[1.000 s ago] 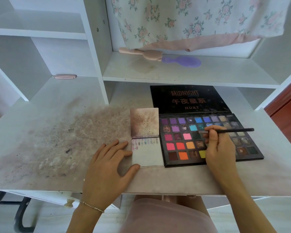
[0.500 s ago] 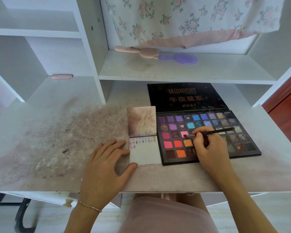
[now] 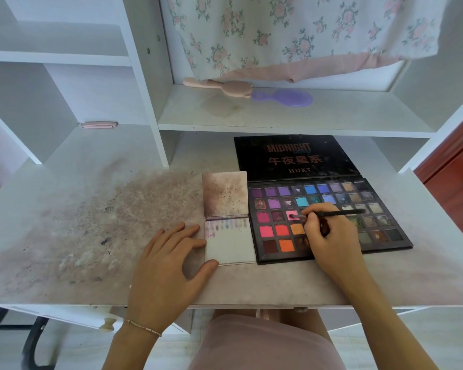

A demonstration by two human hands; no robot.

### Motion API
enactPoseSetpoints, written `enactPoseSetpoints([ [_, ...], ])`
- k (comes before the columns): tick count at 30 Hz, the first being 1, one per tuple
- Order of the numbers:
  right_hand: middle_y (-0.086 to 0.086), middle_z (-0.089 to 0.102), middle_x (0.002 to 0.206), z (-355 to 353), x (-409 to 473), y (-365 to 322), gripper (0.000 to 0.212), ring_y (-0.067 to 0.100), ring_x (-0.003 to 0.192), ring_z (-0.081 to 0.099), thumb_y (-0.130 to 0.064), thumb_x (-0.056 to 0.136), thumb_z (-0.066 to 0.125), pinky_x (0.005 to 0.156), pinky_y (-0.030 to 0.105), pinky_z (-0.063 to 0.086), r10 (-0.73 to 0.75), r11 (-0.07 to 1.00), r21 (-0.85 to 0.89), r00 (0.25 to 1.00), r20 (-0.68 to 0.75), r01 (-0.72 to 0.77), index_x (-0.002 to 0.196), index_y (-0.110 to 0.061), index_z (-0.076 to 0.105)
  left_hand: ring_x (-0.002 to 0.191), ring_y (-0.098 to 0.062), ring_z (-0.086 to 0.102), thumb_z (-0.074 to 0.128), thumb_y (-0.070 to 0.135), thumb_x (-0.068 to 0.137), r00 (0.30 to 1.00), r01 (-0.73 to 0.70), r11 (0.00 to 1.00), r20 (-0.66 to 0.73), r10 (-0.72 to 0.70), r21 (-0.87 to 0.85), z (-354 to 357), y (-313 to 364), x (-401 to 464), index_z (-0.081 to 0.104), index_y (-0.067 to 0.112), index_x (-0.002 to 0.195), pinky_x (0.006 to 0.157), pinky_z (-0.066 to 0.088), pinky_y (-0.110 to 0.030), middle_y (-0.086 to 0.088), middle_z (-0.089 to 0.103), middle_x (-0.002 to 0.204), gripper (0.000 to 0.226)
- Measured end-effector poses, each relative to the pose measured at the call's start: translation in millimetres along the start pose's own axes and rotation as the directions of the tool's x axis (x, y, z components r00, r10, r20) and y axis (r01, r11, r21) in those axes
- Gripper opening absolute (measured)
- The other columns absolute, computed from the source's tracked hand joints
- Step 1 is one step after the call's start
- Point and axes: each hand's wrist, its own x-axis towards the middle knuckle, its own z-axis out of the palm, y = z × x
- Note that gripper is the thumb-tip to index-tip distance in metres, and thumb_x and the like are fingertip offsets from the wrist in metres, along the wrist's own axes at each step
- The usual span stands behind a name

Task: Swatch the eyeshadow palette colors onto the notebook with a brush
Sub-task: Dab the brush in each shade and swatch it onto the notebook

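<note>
The open eyeshadow palette lies flat on the desk with many coloured pans, its black lid folded back. My right hand rests over its lower middle and pinches a thin black brush. The brush tip touches a light pink pan. To the palette's left lies the small open notebook, with a row of faint swatches along the top of its white lower page. My left hand lies flat on the desk; its thumb and fingertips touch the notebook's left edge.
The desk is smeared with powder stains left of the notebook. A pink brush and a purple hairbrush lie on the shelf above. A floral cloth hangs over the shelf. A pink case sits at the back left.
My right hand moved left across the palette, bringing the brush tip from the middle pans down onto the light pink pan. My left hand stayed at the notebook's edge.
</note>
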Motion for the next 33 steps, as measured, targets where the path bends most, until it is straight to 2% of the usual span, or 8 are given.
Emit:
enactPoseSetpoints([
  [3, -0.015, 0.054, 0.066, -2.2, -1.5, -5.6, 0.020, 0.006, 0.058, 0.055, -0.006, 0.085, 0.048, 0.053, 0.006, 0.042, -0.023, 0.997, 0.068, 0.999, -0.040, 0.025, 0.078, -0.024, 0.053, 0.112, -0.022, 0.058, 0.047, 0.054, 0.074, 1.000, 0.000, 1.000, 0.004, 0.000, 0.000, 0.1, -0.4, 0.3, 0.070, 0.018, 0.091, 0.102, 0.034, -0.045, 0.000, 0.067, 0.113, 0.046],
  [6, -0.006, 0.057, 0.063, 0.5, -5.8, -14.4, 0.023, 0.016, 0.062, 0.057, -0.014, 0.084, 0.044, 0.052, 0.019, 0.045, -0.032, 0.985, 0.171, 0.999, -0.035, 0.038, 0.078, -0.035, 0.050, 0.112, -0.022, 0.058, 0.047, 0.055, 0.074, 1.000, 0.004, 1.000, 0.012, -0.004, 0.002, 0.4, -0.6, 0.2, 0.070, 0.018, 0.091, 0.102, 0.034, -0.046, 0.000, 0.067, 0.113, 0.046],
  [8, 0.000, 0.057, 0.062, 7.6, -9.6, -22.5, 0.022, 0.018, 0.063, 0.056, -0.014, 0.084, 0.044, 0.051, 0.026, 0.046, -0.034, 0.971, 0.237, 0.999, 0.006, 0.031, 0.079, -0.034, 0.050, 0.112, -0.022, 0.058, 0.046, 0.055, 0.074, 1.000, 0.009, 1.000, 0.016, -0.010, 0.005, -0.1, -0.5, 0.3, 0.070, 0.019, 0.091, 0.102, 0.034, -0.046, 0.000, 0.067, 0.113, 0.047],
  [11, -0.004, 0.057, 0.065, 21.0, -12.5, -35.2, 0.020, 0.015, 0.062, 0.055, -0.013, 0.082, 0.047, 0.051, 0.022, 0.045, -0.057, 0.953, 0.303, 0.994, 0.089, 0.028, 0.079, -0.033, 0.051, 0.112, -0.022, 0.058, 0.046, 0.055, 0.074, 1.000, 0.010, 1.000, 0.016, -0.010, 0.007, -0.2, 0.0, 0.2, 0.070, 0.019, 0.091, 0.102, 0.034, -0.046, 0.000, 0.067, 0.113, 0.047],
  [16, -0.010, 0.060, 0.076, 37.2, -13.1, -48.6, 0.033, 0.009, 0.067, 0.055, -0.002, 0.086, 0.053, 0.058, 0.014, 0.045, -0.079, 0.941, 0.339, 0.973, 0.218, 0.000, 0.082, -0.035, 0.052, 0.113, -0.021, 0.058, 0.053, 0.053, 0.074, 1.000, 0.008, 1.000, 0.007, -0.008, 0.005, -0.6, 0.2, -0.1, 0.070, 0.019, 0.091, 0.103, 0.032, -0.046, 0.001, 0.067, 0.113, 0.042],
  [20, -0.011, 0.062, 0.076, 44.0, -9.0, -54.1, 0.027, -0.001, 0.067, 0.056, -0.009, 0.089, 0.052, 0.058, 0.009, 0.043, -0.055, 0.930, 0.363, 0.959, 0.279, -0.052, 0.083, -0.035, 0.051, 0.112, -0.022, 0.058, 0.058, 0.050, 0.073, 1.000, 0.007, 1.000, -0.004, -0.007, 0.003, -0.1, 0.4, 0.3, 0.070, 0.019, 0.090, 0.103, 0.032, -0.047, 0.001, 0.067, 0.112, 0.038],
  [25, -0.010, 0.065, 0.075, 48.7, -1.9, -55.7, 0.019, -0.008, 0.067, 0.058, -0.010, 0.088, 0.053, 0.057, 0.006, 0.042, -0.008, 0.923, 0.366, 0.942, 0.335, -0.122, 0.082, -0.028, 0.052, 0.113, -0.021, 0.057, 0.047, 0.054, 0.075, 1.000, 0.012, 1.000, 0.007, -0.012, -0.005, -0.5, -0.2, -0.3, 0.070, 0.020, 0.090, 0.103, 0.032, -0.045, 0.001, 0.067, 0.113, 0.044],
  [33, -0.012, 0.066, 0.074, 49.9, -2.0, -55.2, 0.018, 0.001, 0.072, 0.063, -0.013, 0.088, 0.054, 0.062, 0.011, 0.049, 0.022, 0.927, 0.340, 0.931, 0.364, -0.155, 0.081, -0.029, 0.054, 0.113, -0.021, 0.057, 0.047, 0.053, 0.075, 1.000, 0.007, 1.000, 0.005, -0.007, -0.002, 0.1, -0.5, 0.2, 0.070, 0.019, 0.090, 0.103, 0.032, -0.044, 0.001, 0.066, 0.113, 0.044],
])
